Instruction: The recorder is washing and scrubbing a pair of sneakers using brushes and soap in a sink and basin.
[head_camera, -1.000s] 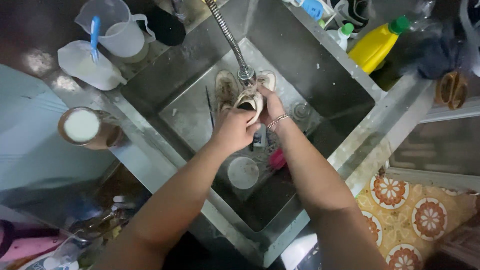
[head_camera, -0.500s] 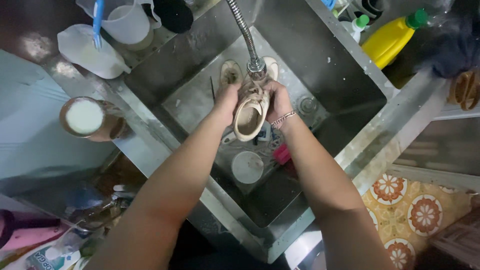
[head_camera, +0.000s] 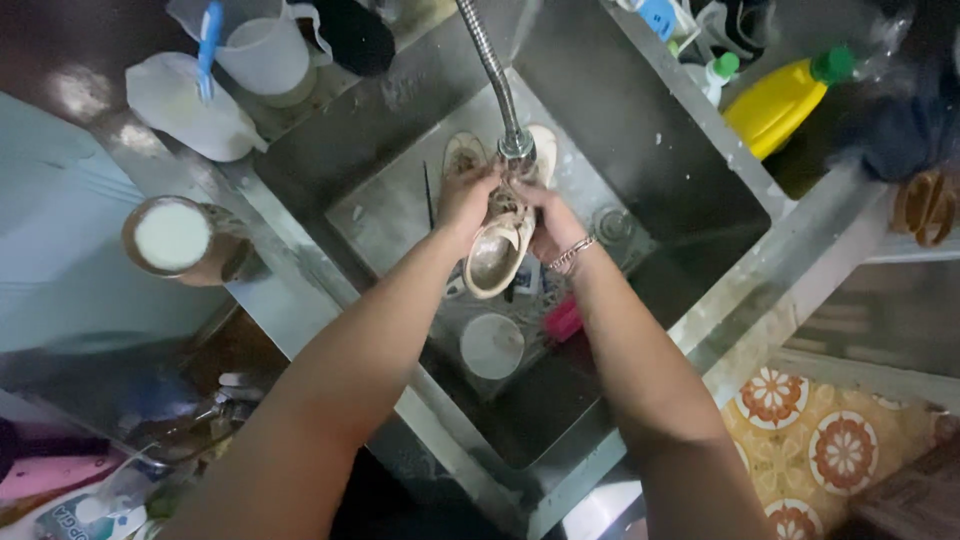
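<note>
1. Step, as judged: a beige shoe (head_camera: 497, 250) is being rinsed under the faucet head (head_camera: 516, 148), over the steel sink (head_camera: 640, 130).
2. Left hand (head_camera: 466, 200) is grasping the shoe's side.
3. Right hand (head_camera: 548, 222) is gripping the opposite side, forearms converging.
4. Next move is calling for turning the shoe.
</note>
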